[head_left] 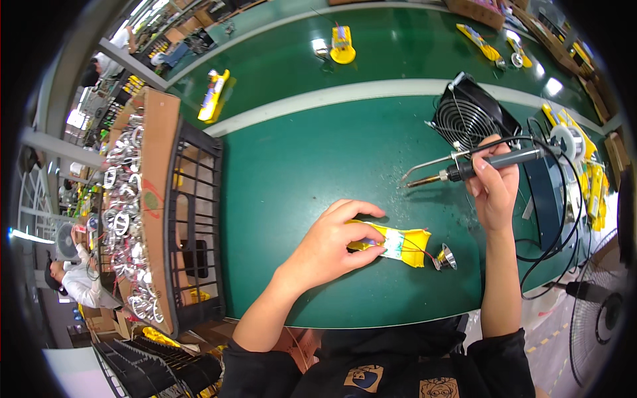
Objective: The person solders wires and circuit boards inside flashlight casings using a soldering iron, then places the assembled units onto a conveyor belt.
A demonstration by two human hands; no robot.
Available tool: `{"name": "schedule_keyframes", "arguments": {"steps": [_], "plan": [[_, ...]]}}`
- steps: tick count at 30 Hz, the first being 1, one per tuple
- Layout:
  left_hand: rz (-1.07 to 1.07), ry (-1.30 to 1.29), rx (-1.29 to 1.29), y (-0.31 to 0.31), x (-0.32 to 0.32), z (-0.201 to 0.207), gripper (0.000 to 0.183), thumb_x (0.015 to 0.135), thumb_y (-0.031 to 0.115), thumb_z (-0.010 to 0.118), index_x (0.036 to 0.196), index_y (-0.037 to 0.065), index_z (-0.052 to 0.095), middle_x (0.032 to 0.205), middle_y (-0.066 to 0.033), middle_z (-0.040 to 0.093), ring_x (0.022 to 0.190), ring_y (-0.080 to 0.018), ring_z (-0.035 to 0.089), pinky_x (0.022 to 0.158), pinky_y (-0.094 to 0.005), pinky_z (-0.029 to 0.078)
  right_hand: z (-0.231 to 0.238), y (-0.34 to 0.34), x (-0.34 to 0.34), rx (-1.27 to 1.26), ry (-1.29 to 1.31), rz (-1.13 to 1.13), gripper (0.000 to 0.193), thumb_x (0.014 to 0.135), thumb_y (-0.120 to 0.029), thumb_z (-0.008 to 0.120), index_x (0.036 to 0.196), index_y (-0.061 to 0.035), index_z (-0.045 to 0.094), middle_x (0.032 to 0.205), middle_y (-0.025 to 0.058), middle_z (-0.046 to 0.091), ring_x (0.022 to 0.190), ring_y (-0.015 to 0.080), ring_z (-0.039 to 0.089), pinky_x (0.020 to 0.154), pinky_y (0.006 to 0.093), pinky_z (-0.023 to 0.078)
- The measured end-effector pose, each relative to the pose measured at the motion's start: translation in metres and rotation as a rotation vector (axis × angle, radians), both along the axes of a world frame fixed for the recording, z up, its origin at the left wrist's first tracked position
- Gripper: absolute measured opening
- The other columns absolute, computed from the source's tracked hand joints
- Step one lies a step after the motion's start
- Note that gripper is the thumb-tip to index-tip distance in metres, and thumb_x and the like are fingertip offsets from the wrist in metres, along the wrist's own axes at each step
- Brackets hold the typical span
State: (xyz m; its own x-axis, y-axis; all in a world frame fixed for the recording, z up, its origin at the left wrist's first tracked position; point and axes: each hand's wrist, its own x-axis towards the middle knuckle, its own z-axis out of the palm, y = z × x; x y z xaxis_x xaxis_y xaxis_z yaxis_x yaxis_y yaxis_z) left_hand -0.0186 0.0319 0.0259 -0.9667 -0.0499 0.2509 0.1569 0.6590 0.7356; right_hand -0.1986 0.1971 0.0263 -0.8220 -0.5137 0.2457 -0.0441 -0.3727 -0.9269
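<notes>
My right hand (494, 182) is closed around a soldering iron (511, 158) with a thin bent metal tube alongside. Its tip points left, above the green bench top and apart from the work. Below it, my left hand (338, 242) grips a yellow plastic housing (417, 240) lying on the bench, thumb and fingers bent over its left part. Inside the housing sits a small pale circuit board (394, 244). Thin wires lead from it to a small round silver reflector (446, 257) at the housing's right end. My fingers hide part of the housing.
A black fan with a round wire guard (468, 119) stands at the far right, near looped black cables (577, 199). To the left is a black crate (192, 245) beside a cardboard box of shiny rings (149, 199). Beyond the pale rail, yellow housings (342, 46) lie on a green belt.
</notes>
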Motion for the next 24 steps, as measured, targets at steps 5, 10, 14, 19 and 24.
{"name": "schedule_keyframes", "arguments": {"steps": [5, 10, 14, 19, 24], "plan": [[0.244, -0.156, -0.384, -0.025, 0.035, 0.019, 0.015, 0.078, 0.006, 0.052, 0.092, 0.001, 0.048, 0.091, -0.0118, 0.057, 0.082, -0.0245, 0.055, 0.061, -0.0321, 0.045, -0.002, 0.0, -0.003, -0.025, -0.027, -0.011, 0.017, 0.075, -0.01, 0.055, 0.084, -0.0022, 0.043, 0.064, 0.0016, 0.046, 0.044, 0.0038, 0.037, 0.038, 0.0165, 0.028], [0.109, -0.418, 0.108, -0.013, 0.064, 0.021, 0.038, 0.077, 0.0, 0.052, 0.112, 0.005, 0.041, 0.083, -0.01, 0.062, 0.075, -0.0209, 0.06, 0.066, -0.0295, 0.046, 0.0, -0.001, -0.004, -0.07, -0.068, 0.023, 0.016, 0.075, -0.01, 0.054, 0.084, -0.0033, 0.043, 0.065, 0.0015, 0.046, 0.043, 0.0037, 0.037, 0.038, 0.0164, 0.027], [0.035, -0.221, 0.058, -0.01, 0.064, 0.016, 0.036, 0.076, 0.0, 0.054, 0.111, 0.008, 0.052, 0.084, -0.0078, 0.063, 0.073, -0.0184, 0.059, 0.065, -0.0286, 0.046, 0.0, -0.001, -0.004, -0.109, -0.066, 0.029, 0.016, 0.075, -0.009, 0.054, 0.085, -0.004, 0.042, 0.067, 0.0015, 0.046, 0.043, 0.0037, 0.037, 0.037, 0.0159, 0.027], [0.036, -0.291, 0.125, -0.012, 0.04, 0.029, 0.026, 0.082, 0.006, 0.048, 0.107, 0.007, 0.056, 0.078, -0.0087, 0.062, 0.067, -0.0202, 0.056, 0.063, -0.0291, 0.045, -0.006, -0.003, -0.006, -0.079, 0.07, -0.089, 0.013, 0.078, -0.007, 0.053, 0.084, -0.0031, 0.042, 0.066, 0.0014, 0.045, 0.044, 0.0037, 0.037, 0.037, 0.0166, 0.028], [0.003, -0.211, -0.231, -0.021, 0.019, 0.03, 0.027, 0.083, 0.01, 0.048, 0.109, 0.008, 0.055, 0.074, -0.0084, 0.057, 0.066, -0.019, 0.053, 0.061, -0.0292, 0.042, 0.015, -0.011, 0.005, -0.004, 0.04, -0.092, 0.011, 0.078, -0.003, 0.054, 0.081, -0.0018, 0.043, 0.058, -0.0002, 0.044, 0.041, 0.0043, 0.038, 0.036, 0.0173, 0.029]]}}
